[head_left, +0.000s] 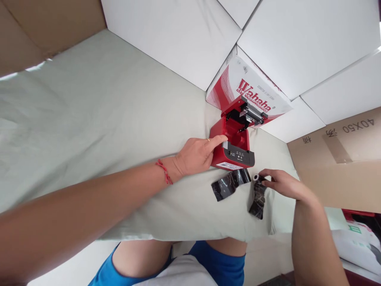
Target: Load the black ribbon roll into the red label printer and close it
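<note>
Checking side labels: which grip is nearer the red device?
Left. The left grip touches the red device at its left side, a finger over the rim. The right grip is apart from it, off its near right, at the roll.

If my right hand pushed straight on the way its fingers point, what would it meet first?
The right hand would meet the small black roll, right at its fingertips. Beyond that, probably the loose black strip, though its height against the hand is hard to judge.
</note>
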The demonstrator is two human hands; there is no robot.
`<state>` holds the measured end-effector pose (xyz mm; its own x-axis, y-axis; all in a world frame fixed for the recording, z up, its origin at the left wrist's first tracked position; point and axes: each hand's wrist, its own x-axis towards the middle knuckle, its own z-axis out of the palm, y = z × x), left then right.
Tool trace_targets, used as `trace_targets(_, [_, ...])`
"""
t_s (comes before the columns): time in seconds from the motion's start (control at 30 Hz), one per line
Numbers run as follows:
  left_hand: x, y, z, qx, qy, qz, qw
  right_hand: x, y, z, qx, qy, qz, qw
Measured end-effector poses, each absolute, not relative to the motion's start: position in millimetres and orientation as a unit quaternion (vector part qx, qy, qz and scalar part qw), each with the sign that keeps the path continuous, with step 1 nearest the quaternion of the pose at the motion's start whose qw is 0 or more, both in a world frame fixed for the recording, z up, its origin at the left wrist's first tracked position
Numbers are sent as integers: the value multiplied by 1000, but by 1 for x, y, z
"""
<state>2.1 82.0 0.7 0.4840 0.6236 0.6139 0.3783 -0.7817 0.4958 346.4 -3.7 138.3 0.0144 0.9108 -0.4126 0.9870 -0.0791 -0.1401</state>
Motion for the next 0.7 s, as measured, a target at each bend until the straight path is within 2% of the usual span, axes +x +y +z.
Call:
trace_targets(0.17, [1, 83, 0, 849, 284, 415, 158, 307, -3, 110, 714, 669, -202, 46])
trace_targets(0.5, [3, 82, 1, 853, 303, 396, 157, 276, 3, 93, 686, 700, -201, 2])
trace_targets(0.6, [4, 82, 1, 854, 304, 398, 142, 273, 3, 94, 679, 704, -207, -5])
trace_targets(0.7, [3, 81, 1, 852, 302, 407, 134, 277, -2, 117, 664, 711, -230, -1])
